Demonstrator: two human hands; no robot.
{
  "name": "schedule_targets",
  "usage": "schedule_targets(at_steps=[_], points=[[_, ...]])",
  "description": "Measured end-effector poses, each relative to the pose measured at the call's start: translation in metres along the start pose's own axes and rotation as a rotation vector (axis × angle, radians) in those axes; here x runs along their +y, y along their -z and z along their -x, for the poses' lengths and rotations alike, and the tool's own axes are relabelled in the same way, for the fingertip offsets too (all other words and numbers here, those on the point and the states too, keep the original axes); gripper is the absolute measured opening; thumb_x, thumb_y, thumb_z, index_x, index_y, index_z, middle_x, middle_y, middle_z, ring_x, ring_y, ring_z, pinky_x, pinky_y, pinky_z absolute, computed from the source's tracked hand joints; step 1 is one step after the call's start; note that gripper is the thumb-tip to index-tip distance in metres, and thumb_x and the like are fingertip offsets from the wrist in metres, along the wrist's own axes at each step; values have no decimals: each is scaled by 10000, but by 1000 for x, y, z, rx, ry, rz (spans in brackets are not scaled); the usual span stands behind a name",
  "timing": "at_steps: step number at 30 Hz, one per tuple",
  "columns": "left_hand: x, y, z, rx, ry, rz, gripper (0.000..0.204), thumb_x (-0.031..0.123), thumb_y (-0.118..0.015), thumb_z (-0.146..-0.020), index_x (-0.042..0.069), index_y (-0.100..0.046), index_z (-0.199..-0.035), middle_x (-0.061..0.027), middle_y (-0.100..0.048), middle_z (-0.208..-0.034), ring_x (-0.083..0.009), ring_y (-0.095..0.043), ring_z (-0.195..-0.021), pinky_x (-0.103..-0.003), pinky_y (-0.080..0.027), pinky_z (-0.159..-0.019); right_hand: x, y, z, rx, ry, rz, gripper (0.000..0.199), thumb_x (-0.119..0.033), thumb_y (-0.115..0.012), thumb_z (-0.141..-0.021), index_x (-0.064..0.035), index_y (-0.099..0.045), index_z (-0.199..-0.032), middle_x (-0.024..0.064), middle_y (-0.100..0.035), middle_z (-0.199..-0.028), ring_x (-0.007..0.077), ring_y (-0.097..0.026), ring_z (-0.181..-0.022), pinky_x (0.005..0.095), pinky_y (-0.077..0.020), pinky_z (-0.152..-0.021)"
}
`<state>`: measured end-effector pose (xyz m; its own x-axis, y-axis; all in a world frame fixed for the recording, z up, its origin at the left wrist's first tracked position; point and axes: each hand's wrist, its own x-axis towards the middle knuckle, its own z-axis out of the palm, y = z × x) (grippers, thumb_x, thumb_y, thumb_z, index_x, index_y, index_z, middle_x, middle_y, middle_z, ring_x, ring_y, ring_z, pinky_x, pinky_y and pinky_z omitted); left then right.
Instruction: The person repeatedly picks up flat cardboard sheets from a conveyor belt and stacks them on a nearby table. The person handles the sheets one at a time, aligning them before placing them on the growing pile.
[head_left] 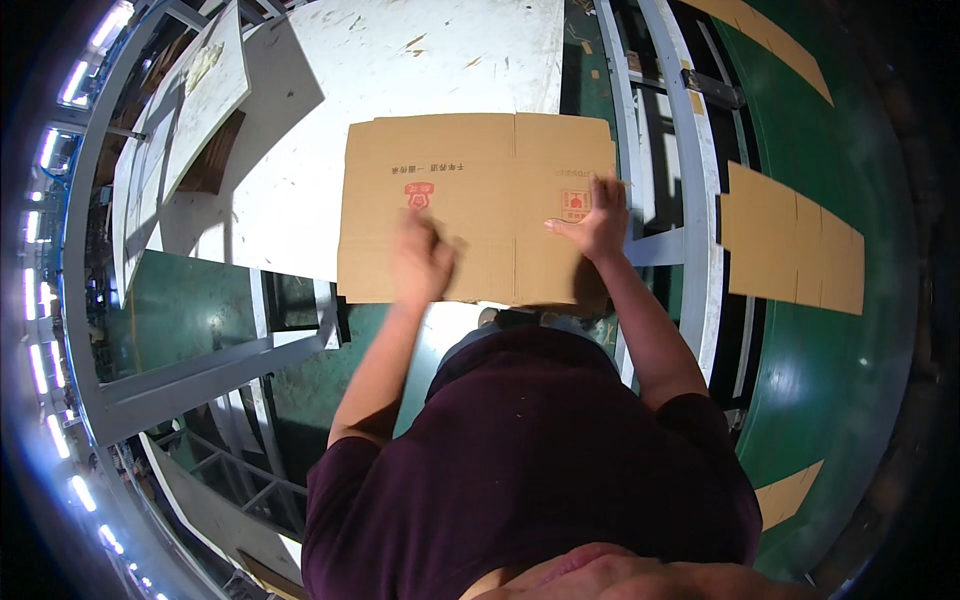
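A flat brown cardboard sheet (470, 225), creased and printed with red marks, lies in front of me over the near end of a white table. Against its right side rests my right hand (601, 222), thumb stretched out to the left and fingers pointing away from me, with nothing seen in its grasp. Over the left-middle part of the cardboard is my left hand (425, 262). Motion smears its fingers, so their hold cannot be made out.
The white table (430, 60) extends away from me, with a tilted white board (185, 130) at its left. Grey metal frames (220, 385) stand on both sides. On the right, a green belt (800, 385) carries several flat cardboard pieces (795, 240).
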<state>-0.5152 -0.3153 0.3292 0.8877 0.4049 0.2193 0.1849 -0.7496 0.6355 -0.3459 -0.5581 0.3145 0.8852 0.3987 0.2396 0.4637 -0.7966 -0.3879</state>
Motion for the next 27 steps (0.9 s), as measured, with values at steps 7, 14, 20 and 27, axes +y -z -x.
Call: schedule_targets(at_steps=[7, 14, 20, 27], points=[[-120, 62, -72, 254, 505, -113, 272, 228, -633, -854, -38, -664, -903, -150, -675, -767, -258, -635, -705, -345, -486, -689, 1, 1, -3, -100, -154, -53, 1197, -506, -861, -421, -117, -300, -1404, 280, -181, -1455, 478, -321, -1266, 556, -385, -963], [-140, 65, -89, 285, 793, 758, 253, 134, -702, -817, 59, -558, -624, 15, -562, -639, -65, -437, -570, -217, -377, -548, 4, -4, 3, -39, -128, -76, 1206, -486, -867, -420, -96, -290, -1404, 270, -165, -1460, 455, -301, -1275, 534, -375, -974], [-137, 41, -84, 470, 656, 326, 206, 164, -721, -793, -10, -625, -739, -56, -614, -683, -114, -520, -618, -257, -437, -609, 2, -4, 3, -34, -136, -109, 1199, -483, -866, -424, -73, -300, -1398, 270, -157, -1466, 427, -307, -1280, 518, -361, -987], [-35, 6, -27, 122, -167, -37, 392, 50, -618, -771, 28, -556, -1157, -183, -537, -1226, -354, -488, -1150, -466, -400, -948, 5, 1, 3, -24, -131, -138, 1161, -470, -864, -435, -66, -337, -1388, 277, -203, -1457, 421, -325, -1276, 496, -361, -996]])
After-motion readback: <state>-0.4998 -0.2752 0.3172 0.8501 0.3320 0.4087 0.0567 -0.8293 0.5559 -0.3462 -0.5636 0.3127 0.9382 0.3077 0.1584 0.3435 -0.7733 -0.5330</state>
